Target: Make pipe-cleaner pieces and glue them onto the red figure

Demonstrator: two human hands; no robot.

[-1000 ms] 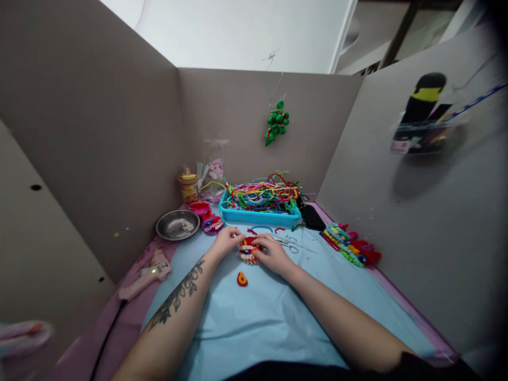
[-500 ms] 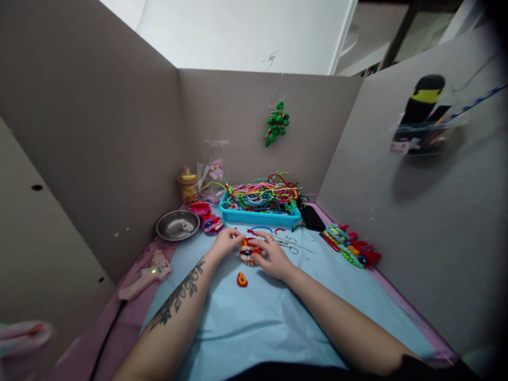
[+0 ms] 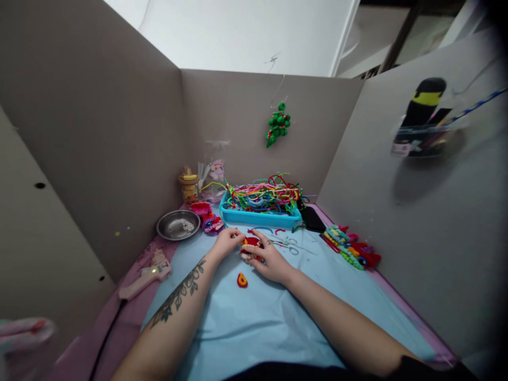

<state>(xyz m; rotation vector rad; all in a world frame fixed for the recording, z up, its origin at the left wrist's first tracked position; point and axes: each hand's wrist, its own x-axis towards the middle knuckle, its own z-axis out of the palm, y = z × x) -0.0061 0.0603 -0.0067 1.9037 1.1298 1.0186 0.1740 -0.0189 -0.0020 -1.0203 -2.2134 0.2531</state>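
Between my hands is a small red, orange and cream craft piece that looks made of fuzzy pipe cleaners (image 3: 252, 242). My right hand (image 3: 272, 259) curls around its right side, fingers over the front. My left hand (image 3: 228, 242) pinches with its fingertips at the piece's left edge; whether a small part sits in that pinch I cannot make out. On the blue table cover just below lies a loose red and orange teardrop-shaped loop (image 3: 242, 280). Scissors (image 3: 291, 247) lie behind my right hand.
A blue tray (image 3: 260, 217) heaped with colourful pipe cleaners stands at the back. Left are a metal bowl (image 3: 169, 228) with small white bits and a pink glue gun (image 3: 145, 280). A phone (image 3: 312, 218) and finished colourful pieces (image 3: 351, 246) lie right. Grey partitions surround the table.
My right hand has turned the craft piece slightly, its fingers now lying over the cream part and more red showing on top. My left hand has hardly moved.
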